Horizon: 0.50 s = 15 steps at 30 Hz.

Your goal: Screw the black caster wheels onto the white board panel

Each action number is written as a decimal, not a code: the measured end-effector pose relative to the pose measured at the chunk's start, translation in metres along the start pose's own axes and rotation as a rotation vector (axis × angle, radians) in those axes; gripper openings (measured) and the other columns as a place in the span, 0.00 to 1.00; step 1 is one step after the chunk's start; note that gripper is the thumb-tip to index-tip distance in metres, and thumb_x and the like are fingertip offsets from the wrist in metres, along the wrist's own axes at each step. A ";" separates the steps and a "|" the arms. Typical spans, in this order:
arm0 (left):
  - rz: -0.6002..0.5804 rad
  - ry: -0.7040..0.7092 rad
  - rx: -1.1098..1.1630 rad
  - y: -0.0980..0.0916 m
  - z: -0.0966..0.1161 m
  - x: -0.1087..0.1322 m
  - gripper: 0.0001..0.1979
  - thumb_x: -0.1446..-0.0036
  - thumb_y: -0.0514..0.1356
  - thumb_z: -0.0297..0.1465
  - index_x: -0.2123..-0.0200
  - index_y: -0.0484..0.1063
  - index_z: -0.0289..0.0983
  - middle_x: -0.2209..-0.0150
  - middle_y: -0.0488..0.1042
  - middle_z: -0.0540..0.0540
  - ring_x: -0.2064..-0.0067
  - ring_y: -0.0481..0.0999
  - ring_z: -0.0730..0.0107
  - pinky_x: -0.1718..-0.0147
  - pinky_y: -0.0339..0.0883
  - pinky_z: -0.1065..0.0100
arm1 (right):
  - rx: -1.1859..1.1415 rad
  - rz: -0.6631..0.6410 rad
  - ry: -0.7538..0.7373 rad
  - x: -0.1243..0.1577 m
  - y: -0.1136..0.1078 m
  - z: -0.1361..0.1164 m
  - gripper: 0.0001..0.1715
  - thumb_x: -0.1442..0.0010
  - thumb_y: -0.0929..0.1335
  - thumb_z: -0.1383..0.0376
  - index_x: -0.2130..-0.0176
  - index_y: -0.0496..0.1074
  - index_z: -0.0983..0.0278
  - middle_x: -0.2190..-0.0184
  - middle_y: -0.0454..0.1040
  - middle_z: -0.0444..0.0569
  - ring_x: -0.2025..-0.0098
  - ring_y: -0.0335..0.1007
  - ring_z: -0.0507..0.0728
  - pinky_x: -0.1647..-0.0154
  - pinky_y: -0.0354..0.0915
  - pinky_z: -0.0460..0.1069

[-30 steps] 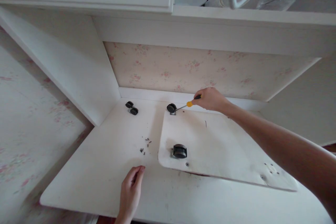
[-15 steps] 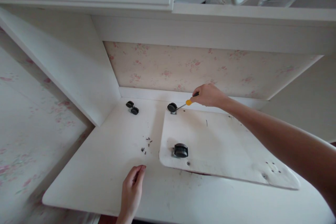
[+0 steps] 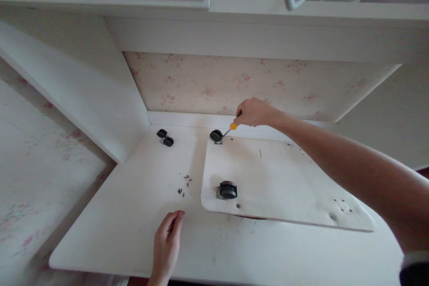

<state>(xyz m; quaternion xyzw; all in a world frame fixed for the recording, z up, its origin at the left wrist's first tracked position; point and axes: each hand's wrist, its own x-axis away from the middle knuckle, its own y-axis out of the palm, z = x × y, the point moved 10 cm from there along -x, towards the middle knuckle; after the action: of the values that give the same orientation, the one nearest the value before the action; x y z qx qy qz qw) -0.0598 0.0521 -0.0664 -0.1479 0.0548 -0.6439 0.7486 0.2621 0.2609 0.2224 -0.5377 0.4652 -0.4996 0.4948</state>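
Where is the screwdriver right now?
The screwdriver is in the right hand, just right of the head view's centre, its tip by the far caster on the board.

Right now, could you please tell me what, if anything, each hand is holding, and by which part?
The right hand holds a screwdriver by its handle. Whether the left hand, its fingers curled, holds anything cannot be told.

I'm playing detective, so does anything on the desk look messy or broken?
Yes. What look like small dark screws lie scattered loose on the desk, left of the white board. The board's front edge has a dark strip, as if its edging were damaged, though I can't be sure.
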 end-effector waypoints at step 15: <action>0.020 -0.007 -0.032 -0.001 0.007 0.003 0.21 0.44 0.60 0.51 0.68 0.77 0.39 0.73 0.74 0.48 0.72 0.70 0.65 0.72 0.64 0.69 | -0.115 -0.042 -0.109 -0.025 -0.023 -0.037 0.15 0.47 0.70 0.63 0.59 0.77 0.66 0.79 0.76 0.50 0.74 0.74 0.57 0.74 0.61 0.48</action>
<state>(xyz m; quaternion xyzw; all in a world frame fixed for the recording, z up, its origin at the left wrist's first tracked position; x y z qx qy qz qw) -0.0587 0.0496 -0.0592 -0.1615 0.0637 -0.6351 0.7527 0.2236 0.2846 0.2436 -0.6013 0.4539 -0.4524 0.4772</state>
